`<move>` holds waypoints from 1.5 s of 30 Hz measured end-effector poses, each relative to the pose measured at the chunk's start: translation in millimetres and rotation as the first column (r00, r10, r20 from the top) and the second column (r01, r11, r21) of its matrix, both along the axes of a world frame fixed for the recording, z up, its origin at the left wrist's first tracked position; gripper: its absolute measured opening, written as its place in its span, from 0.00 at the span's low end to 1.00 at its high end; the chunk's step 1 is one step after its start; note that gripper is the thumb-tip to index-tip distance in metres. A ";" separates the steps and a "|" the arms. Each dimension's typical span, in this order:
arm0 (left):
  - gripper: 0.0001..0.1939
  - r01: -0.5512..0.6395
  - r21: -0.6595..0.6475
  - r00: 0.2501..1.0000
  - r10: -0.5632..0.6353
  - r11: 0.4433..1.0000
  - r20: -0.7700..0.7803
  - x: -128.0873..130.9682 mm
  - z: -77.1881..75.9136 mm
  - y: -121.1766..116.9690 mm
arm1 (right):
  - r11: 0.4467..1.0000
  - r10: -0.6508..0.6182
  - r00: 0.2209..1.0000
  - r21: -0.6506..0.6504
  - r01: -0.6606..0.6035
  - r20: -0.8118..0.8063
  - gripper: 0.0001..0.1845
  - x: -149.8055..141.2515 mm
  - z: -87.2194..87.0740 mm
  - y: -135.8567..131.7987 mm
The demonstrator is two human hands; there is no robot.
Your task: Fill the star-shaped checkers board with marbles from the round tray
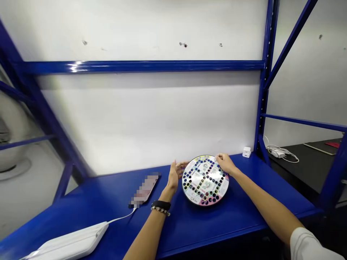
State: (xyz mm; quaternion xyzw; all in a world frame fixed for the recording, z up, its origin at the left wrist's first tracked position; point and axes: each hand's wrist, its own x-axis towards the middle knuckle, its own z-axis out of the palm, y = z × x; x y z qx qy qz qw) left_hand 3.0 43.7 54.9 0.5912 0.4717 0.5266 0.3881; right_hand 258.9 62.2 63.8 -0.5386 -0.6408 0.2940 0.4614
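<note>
The round game board (205, 180) lay flat on the blue painted steel shelf (217, 234), towards the back and right of centre. It was a rigid, glossy disc with a dark edge, its white face printed with pink and pale panels and pierced by rings of small round black and coloured holes. Being circular, it had no long axis. The left hand (176, 173) was spread wide, palm towards the board, with its fingers just beside the upper left rim; a black band and a beaded bracelet (160, 209) circled that wrist. The right hand (224, 162) was narrower, its fingers curled onto the far right rim, though I could not tell whether they gripped or merely rested there. Left of the board, a pixelated flat slab (145, 189) slanted with its long axis running away to the right, and a thin white cable (119, 217) ran from it to a smooth white rectangular pack (70, 242). A small white cube charger (246, 152) sat at the shelf's back right corner.
</note>
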 end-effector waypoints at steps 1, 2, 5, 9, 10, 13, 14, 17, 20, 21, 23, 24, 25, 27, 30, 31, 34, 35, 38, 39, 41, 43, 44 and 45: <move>0.34 0.007 -0.056 0.998 -0.010 0.998 -0.067 -3.3 -4.3 4.5 | 1.000 -0.014 0.998 -0.019 0.015 0.069 0.11 -2.7 -9.3 3.0; 0.30 -0.006 -0.072 0.987 -0.006 0.997 -0.163 -5.7 -9.3 8.1 | 0.999 -0.028 0.990 -0.031 0.033 0.141 0.11 -4.1 -17.0 4.9; 0.22 -0.036 0.014 0.896 0.039 0.999 -0.443 -8.2 -26.4 14.9 | 0.996 -0.052 0.937 -0.047 0.072 0.345 0.11 -3.6 -33.4 6.3; 0.17 -0.034 0.049 0.790 0.057 0.998 -0.611 -7.9 -42.2 19.4 | 0.995 -0.079 0.861 -0.015 0.100 0.502 0.12 -3.1 -45.2 5.0; 0.17 -0.042 0.039 0.768 0.057 0.998 -0.638 -8.0 -43.4 20.6 | 0.995 -0.079 0.855 -0.014 0.101 0.513 0.12 -3.7 -46.6 4.9; 0.16 -0.080 0.013 0.692 0.065 0.997 -0.719 -7.5 -41.9 24.5 | 0.994 -0.064 0.858 -0.045 0.101 0.509 0.12 -5.9 -47.9 5.2; 0.16 -0.090 0.007 0.668 0.066 0.996 -0.741 -6.7 -40.5 25.8 | 0.993 -0.059 0.859 -0.057 0.103 0.509 0.12 -6.4 -47.8 5.4; 0.16 -0.090 0.000 0.624 0.056 0.996 -0.779 -2.5 -37.7 29.0 | 0.991 -0.054 0.845 -0.074 0.110 0.532 0.12 -6.9 -47.8 6.1; 0.17 -0.056 -0.004 0.599 0.030 0.998 -0.800 0.4 -38.9 30.2 | 0.993 -0.034 0.836 -0.075 0.089 0.548 0.12 -6.2 -48.9 6.8; 0.18 -0.037 -0.010 0.592 0.014 0.999 -0.806 0.5 -39.9 30.1 | 0.994 -0.027 0.834 -0.074 0.081 0.551 0.12 -5.9 -49.4 6.9; 0.20 0.004 -0.019 0.575 -0.018 1.000 -0.818 -0.7 -41.9 29.4 | 0.995 -0.016 0.830 -0.074 0.069 0.557 0.13 -5.5 -49.9 6.6; 0.21 0.021 -0.020 0.569 -0.028 1.000 -0.822 -1.5 -42.6 28.8 | 0.995 -0.014 0.827 -0.077 0.069 0.562 0.13 -5.3 -49.9 6.3; 0.22 0.032 -0.017 0.566 -0.032 0.999 -0.824 -2.3 -43.0 28.1 | 0.994 -0.011 0.825 -0.080 0.068 0.566 0.13 -5.2 -49.6 5.7; 0.23 0.032 -0.009 0.571 -0.026 0.999 -0.820 -3.5 -42.9 26.4 | 0.994 0.001 0.823 -0.090 0.061 0.569 0.14 -4.8 -48.3 4.0; 0.23 0.037 -0.008 0.578 -0.028 0.999 -0.816 -3.9 -41.4 23.6 | 0.993 0.018 0.824 -0.103 0.049 0.566 0.13 -3.9 -44.8 0.2; 0.23 0.044 -0.005 0.577 -0.030 0.999 -0.816 -3.9 -40.9 22.6 | 0.993 0.023 0.824 -0.107 0.046 0.566 0.13 -3.5 -43.7 -1.2; 0.24 0.064 0.010 0.575 -0.029 0.998 -0.817 -4.4 -40.0 20.2 | 0.994 0.032 0.825 -0.107 0.035 0.565 0.13 -2.7 -41.9 -4.1; 0.24 0.065 0.013 0.576 -0.027 0.998 -0.817 -4.5 -39.7 19.5 | 0.994 0.034 0.826 -0.107 0.031 0.562 0.13 -2.5 -41.9 -4.5; 0.23 0.061 0.017 0.577 -0.021 0.998 -0.816 -4.0 -38.1 17.2 | 0.994 0.035 0.831 -0.106 0.029 0.555 0.13 -2.1 -42.8 -4.7; 0.23 0.057 0.018 0.576 -0.018 0.998 -0.817 -3.5 -37.1 16.1 | 0.994 0.034 0.832 -0.107 0.030 0.554 0.13 -2.1 -43.1 -4.6; 0.21 0.036 0.023 0.575 -0.002 0.999 -0.818 -2.1 -34.2 13.4 | 0.994 0.032 0.832 -0.106 0.033 0.554 0.13 -2.3 -43.3 -4.4; 0.19 -0.026 0.018 0.574 0.030 1.000 -0.818 -0.3 -30.4 9.9 | 0.994 0.029 0.832 -0.106 0.036 0.554 0.13 -2.5 -42.8 -4.4; 0.18 -0.071 0.008 0.570 0.047 0.997 -0.820 0.6 -28.3 8.1 | 0.993 0.028 0.832 -0.108 0.039 0.555 0.14 -2.6 -42.3 -4.5; 0.17 -0.121 -0.008 0.561 0.061 0.993 -0.826 1.4 -26.3 6.3 | 0.992 0.024 0.830 -0.114 0.047 0.557 0.14 -2.6 -41.8 -4.7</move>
